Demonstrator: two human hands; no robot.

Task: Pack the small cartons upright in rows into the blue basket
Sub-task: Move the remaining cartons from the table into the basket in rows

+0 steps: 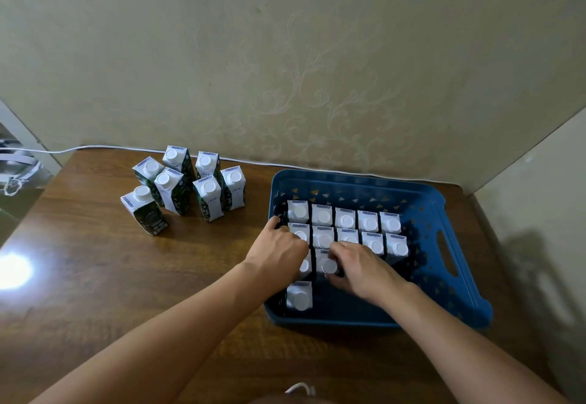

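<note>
The blue basket (444, 213) stands on the right of the wooden table. Inside it, small white-capped cartons (347, 219) stand upright in two full rows at the back. A third row holds two cartons and one more carton (299, 296) stands alone at the front left. My left hand (279, 251) reaches over the basket's left wall, fingers curled round a carton (305, 265) in the third row. My right hand (361, 269) grips the neighbouring carton (328, 265). Several loose cartons (177, 188) stand in a cluster on the table to the left.
A white cable (95, 147) runs along the table's back edge by the papered wall. A side wall rises to the right of the basket. Bare table lies between the loose cartons and me. A glass surface (19, 200) sits at far left.
</note>
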